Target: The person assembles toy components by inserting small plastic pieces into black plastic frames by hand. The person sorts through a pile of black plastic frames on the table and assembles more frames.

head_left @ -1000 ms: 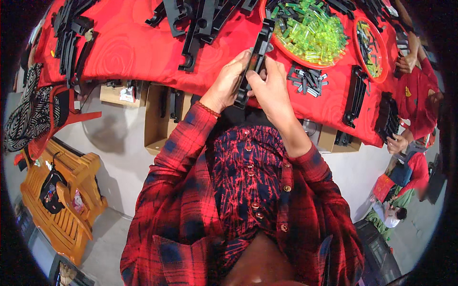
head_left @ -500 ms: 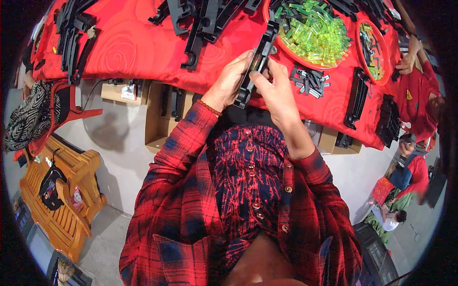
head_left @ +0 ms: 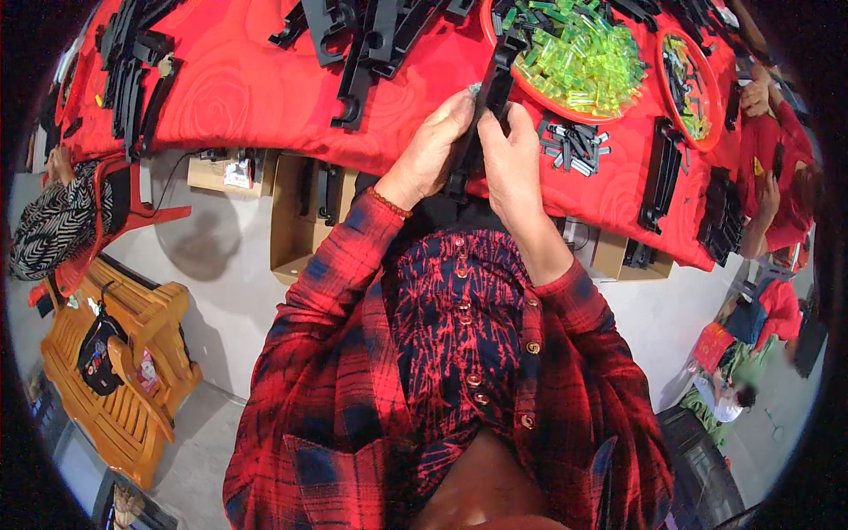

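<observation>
A long, narrow black plastic part [head_left: 497, 78] stands at a slant over the table's front edge, between my hands. My left hand [head_left: 433, 146] is closed round its left side. A tiny pale bit shows by the left fingertips, too small to name. My right hand [head_left: 514, 163] grips the part from the right, fingers bent behind it and partly hidden. Beyond it sits a round red tray [head_left: 549, 108] heaped with yellow-green translucent plastic pieces [head_left: 583, 62]. Small black and silvery pieces [head_left: 574, 147] lie loose on the red tablecloth [head_left: 406, 97], right of my right hand.
More long black parts [head_left: 358, 79] lie at the back, with others [head_left: 132, 71] at far left. A second red tray [head_left: 711, 124] stands right, near stacked black parts [head_left: 658, 177]. Cardboard boxes [head_left: 291, 256] sit below. A wooden chair [head_left: 124, 415] stands left; other people are at the sides.
The black part has turned more edge-on and stands steeper between my hands. My right thumb has come off its face, and the right hand now lies along its side.
</observation>
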`<action>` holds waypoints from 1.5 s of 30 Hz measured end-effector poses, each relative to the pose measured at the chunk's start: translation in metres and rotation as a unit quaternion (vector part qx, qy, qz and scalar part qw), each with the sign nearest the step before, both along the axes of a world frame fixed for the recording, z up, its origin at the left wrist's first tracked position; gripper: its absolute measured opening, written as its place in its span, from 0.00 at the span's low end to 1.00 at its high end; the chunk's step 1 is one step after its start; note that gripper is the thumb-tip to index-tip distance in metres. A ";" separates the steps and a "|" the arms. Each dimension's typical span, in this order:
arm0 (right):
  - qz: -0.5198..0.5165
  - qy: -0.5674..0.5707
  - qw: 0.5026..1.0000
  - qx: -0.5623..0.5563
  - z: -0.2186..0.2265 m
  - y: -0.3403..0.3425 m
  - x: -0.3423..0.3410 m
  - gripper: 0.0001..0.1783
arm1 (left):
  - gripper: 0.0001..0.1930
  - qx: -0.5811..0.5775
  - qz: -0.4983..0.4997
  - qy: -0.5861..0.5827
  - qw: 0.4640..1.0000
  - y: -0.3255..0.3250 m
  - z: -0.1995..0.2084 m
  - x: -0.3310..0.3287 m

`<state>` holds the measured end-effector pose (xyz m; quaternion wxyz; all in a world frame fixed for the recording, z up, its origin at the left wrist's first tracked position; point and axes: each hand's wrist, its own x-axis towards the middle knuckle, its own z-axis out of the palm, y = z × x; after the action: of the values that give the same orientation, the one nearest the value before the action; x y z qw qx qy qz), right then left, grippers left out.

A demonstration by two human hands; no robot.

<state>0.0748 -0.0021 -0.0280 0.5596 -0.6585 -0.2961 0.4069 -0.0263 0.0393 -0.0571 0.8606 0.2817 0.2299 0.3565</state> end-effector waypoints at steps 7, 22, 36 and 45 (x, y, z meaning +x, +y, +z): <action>0.030 -0.114 0.993 0.001 -0.008 0.001 0.010 0.14 | 0.26 0.083 0.033 0.050 0.995 -0.005 0.007 0.003; 0.063 -0.200 0.978 0.000 -0.014 -0.004 0.007 0.12 | 0.22 0.100 0.078 0.099 0.987 -0.009 0.006 0.007; 0.162 -0.177 0.970 -0.036 0.021 -0.020 0.006 0.26 | 0.17 -0.038 -0.014 0.029 0.999 0.005 0.004 -0.009; 0.125 0.096 0.987 -0.012 0.036 -0.029 0.012 0.21 | 0.14 -0.098 -0.019 0.007 0.995 0.003 0.009 -0.013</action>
<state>0.0865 -0.0311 0.0084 0.5226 -0.5805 -0.3161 0.5385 -0.0397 0.0422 -0.0479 0.8891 0.2033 0.2645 0.3134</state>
